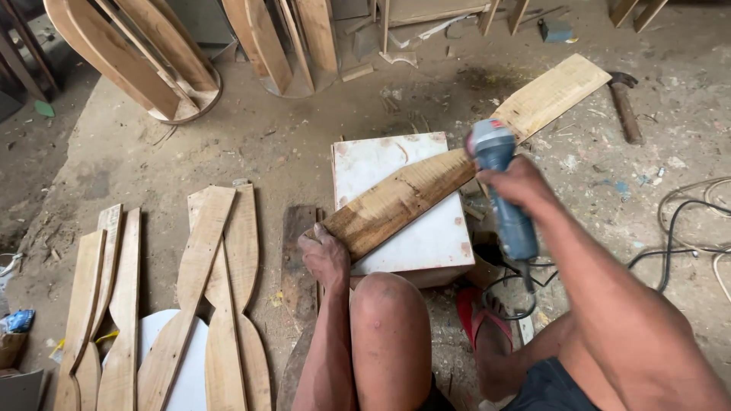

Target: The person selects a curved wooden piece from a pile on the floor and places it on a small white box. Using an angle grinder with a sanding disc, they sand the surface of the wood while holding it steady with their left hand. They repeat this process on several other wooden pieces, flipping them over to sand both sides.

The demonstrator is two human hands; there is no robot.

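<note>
At the far left of the dirt floor [289, 144] we see a row of cut wooden slats [114, 304] lying side by side, some overlapping a white round board [190, 358] near the bottom edge. Just right of them lies a second group of curved slats [228, 289], and beside these a dark plank [297, 259] flat on the ground.

Next comes our left hand [326, 255], its fingers closed over the near end of a long wooden board [403, 199], pressing it down. The board lies slantwise across a white block [426, 243], its near end past the block's left edge and its far end jutting out beyond the block's back right corner toward the upper right of the floor. Our bare knee [388, 320] rises just in front of the block.

Further right, our right hand [518, 183] is wrapped tight around the body of a blue grinder [506, 190], whose head meets the board's upper edge above the block's back right corner. A black cord [678, 236] trails from it across the floor to the right. A red sandal [476, 312] sits under our foot, and a hammer [624, 103] lies near the floor's upper right corner.
</note>
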